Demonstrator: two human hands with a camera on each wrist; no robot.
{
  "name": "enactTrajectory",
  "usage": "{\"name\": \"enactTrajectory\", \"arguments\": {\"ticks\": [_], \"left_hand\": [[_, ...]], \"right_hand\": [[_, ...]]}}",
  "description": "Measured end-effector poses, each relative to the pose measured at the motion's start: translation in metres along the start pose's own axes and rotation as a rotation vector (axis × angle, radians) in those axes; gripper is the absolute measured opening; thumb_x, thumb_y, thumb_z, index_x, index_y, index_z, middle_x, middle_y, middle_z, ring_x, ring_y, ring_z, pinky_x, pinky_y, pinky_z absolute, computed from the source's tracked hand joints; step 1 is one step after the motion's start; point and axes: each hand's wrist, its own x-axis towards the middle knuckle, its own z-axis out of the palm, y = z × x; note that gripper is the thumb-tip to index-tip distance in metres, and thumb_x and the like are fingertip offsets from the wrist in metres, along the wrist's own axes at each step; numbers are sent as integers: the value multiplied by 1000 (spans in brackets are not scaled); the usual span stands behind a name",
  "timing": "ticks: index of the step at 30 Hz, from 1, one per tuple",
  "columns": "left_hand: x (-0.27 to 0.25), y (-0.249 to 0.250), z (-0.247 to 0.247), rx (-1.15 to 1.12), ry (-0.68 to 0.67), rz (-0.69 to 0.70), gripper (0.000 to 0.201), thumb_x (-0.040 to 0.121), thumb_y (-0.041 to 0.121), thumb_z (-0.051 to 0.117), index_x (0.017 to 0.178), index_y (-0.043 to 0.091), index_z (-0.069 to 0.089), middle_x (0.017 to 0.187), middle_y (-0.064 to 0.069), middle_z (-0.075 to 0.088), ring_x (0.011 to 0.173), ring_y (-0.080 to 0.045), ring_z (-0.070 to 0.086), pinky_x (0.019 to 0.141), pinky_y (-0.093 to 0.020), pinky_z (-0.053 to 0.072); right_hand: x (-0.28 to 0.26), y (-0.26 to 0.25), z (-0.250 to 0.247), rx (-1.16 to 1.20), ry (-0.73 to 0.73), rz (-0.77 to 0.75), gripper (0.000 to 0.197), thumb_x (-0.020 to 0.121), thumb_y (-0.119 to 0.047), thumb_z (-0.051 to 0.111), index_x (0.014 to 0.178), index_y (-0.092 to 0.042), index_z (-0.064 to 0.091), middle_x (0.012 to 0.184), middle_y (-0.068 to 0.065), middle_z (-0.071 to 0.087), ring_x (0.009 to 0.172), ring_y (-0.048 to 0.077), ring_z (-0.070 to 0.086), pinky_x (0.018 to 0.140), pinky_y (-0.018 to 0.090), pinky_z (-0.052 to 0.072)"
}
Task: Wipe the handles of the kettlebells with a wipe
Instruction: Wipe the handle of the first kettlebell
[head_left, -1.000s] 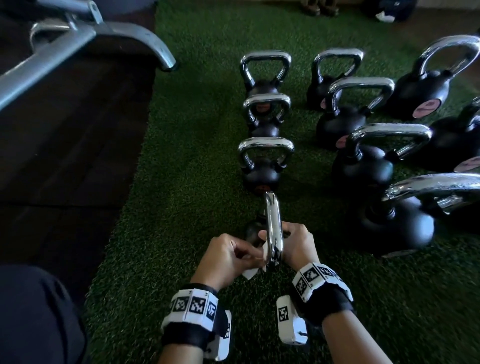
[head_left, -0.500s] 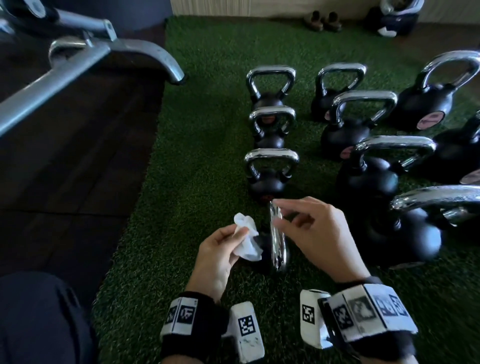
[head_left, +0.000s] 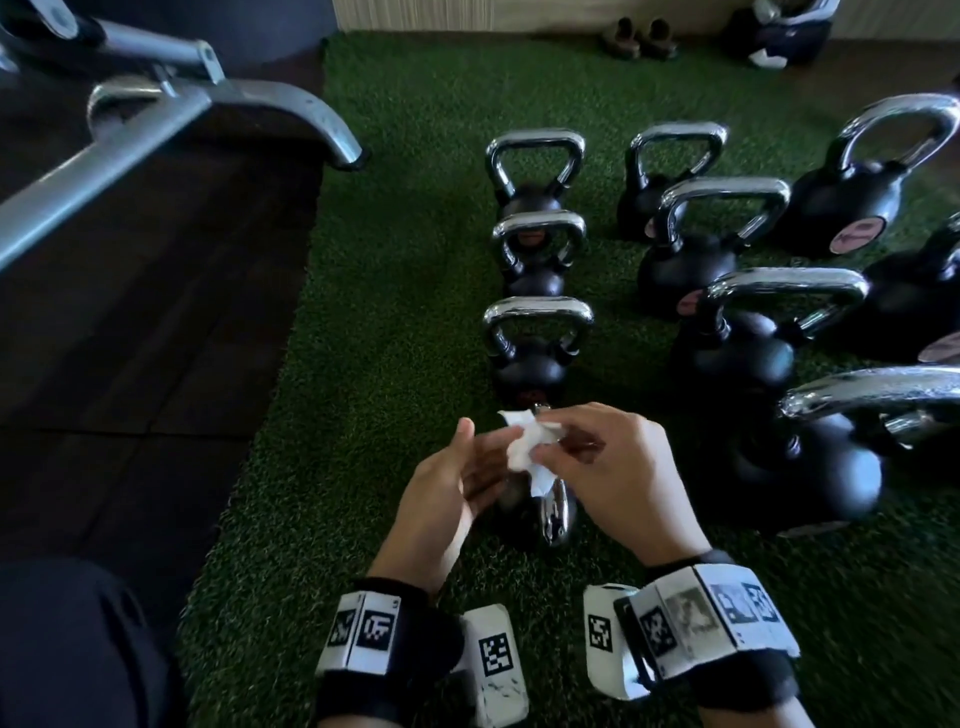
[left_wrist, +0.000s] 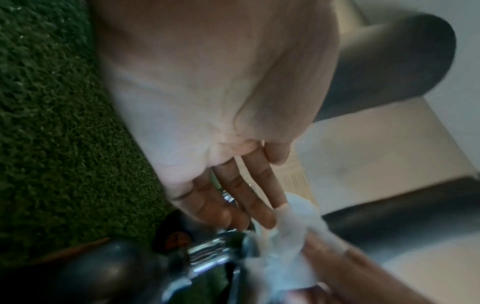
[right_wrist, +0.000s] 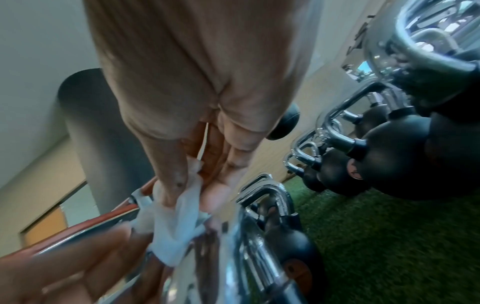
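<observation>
The white wipe (head_left: 530, 447) is crumpled between my two hands, just above the nearest kettlebell's chrome handle (head_left: 556, 514). My right hand (head_left: 566, 447) pinches the wipe between thumb and fingers. My left hand (head_left: 478, 467) lies beside it with straight fingers, the fingertips touching the wipe. In the left wrist view the wipe (left_wrist: 291, 236) hangs at the fingertips (left_wrist: 265, 220) over the handle (left_wrist: 207, 248). The right wrist view has the wipe (right_wrist: 176, 222) pinched next to the handle (right_wrist: 259, 236). The kettlebell's black body is mostly hidden under the hands.
A column of small kettlebells (head_left: 537, 338) stands ahead on the green turf (head_left: 389, 312). Larger kettlebells (head_left: 810, 467) crowd the right side. A grey machine leg (head_left: 291, 109) reaches over the dark floor (head_left: 130, 338) at left. My dark-clothed knee (head_left: 62, 649) is at lower left.
Both hands left the handle and rose above it. The wipe, held in my left hand half a second ago, is now pinched by my right hand while the left fingers have straightened.
</observation>
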Motion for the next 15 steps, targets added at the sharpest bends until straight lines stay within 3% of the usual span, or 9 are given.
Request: {"name": "enactTrajectory", "arguments": {"ticks": [2,3,4,6,8,9,11,15], "left_hand": [[10,-15,-10,304,7,68,36,109,15,45,141,24,57,116,6,74,101,-9,67,85,-23,48],[16,-27,-15,508,-43,100,55,103,1,49,151,29,43,128,8,66,111,-9,62,88,-18,48],[21,-39,-17,700,-116,120,77,96,-7,55,156,34,29,142,7,53,127,-10,53,98,-15,44],[30,-65,-15,992,-242,167,110,81,3,78,159,37,8,163,8,22,153,-11,22,121,-22,24],[37,-92,-7,1038,-228,260,140,63,29,96,163,29,-2,168,12,5,156,-8,8,126,-30,15],[40,-101,-4,1025,-167,304,145,58,39,97,163,25,-1,168,10,9,155,-9,11,127,-31,17],[46,-109,4,1017,-30,408,133,61,50,92,162,16,13,163,3,25,152,-14,24,127,-34,24],[52,-111,5,969,5,532,104,73,45,82,156,6,32,152,-2,42,144,-16,39,121,-40,34]], "right_hand": [[0,10,-10,-22,89,86,23,77,-16,87,99,-23,81,85,-18,73,81,-9,67,74,9,51],[0,16,-16,-34,124,147,21,79,-16,85,98,-23,81,80,-21,70,78,-13,65,71,4,48],[0,23,-20,-48,138,211,19,80,-16,84,97,-23,80,77,-23,68,75,-15,64,68,1,45],[1,35,-26,-97,121,302,15,82,-17,82,96,-23,80,76,-21,66,73,-7,64,64,0,42],[3,45,-25,-144,108,330,12,83,-17,80,93,-22,79,75,-17,66,74,-4,62,63,1,41],[4,48,-22,-155,105,332,11,83,-17,79,93,-22,79,74,-16,66,73,-5,60,63,1,40],[7,54,-13,-162,90,341,10,84,-19,79,92,-24,78,72,-16,65,70,-6,57,61,0,39],[17,61,14,-110,50,365,13,86,-16,76,94,-25,79,72,-16,66,72,2,63,60,-1,40]]}}
